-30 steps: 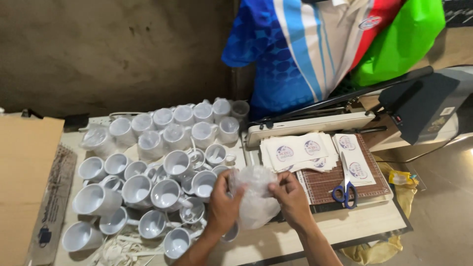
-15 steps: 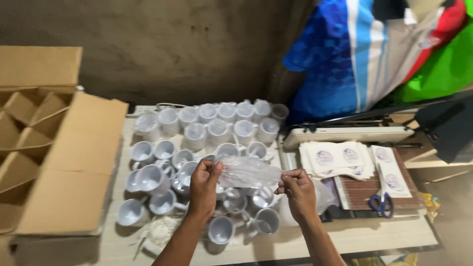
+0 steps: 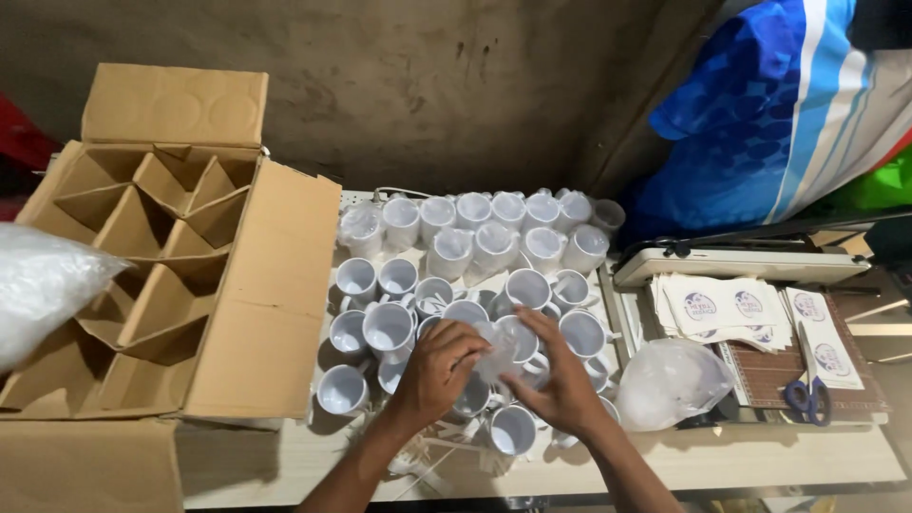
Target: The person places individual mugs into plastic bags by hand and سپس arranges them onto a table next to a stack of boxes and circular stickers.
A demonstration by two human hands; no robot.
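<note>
Head view: the two hands meet above the cluster of white mugs, at its near edge. The left hand and the right hand both pinch one small clear plastic bag, which sits between them, directly over the mugs. The left hand's fingers are curled closed on the bag's left side; the right hand's fingers close on its right side, with the index finger stretched toward the mugs. The bag is crumpled, so I cannot tell a clear long axis; it lies about level between the two grips, equally near to both hands.

To the left of the mugs stands an open cardboard box with divider cells. To the right of the mugs lies a bigger crumpled plastic bag, then a stack of printed sheets and blue scissors
</note>
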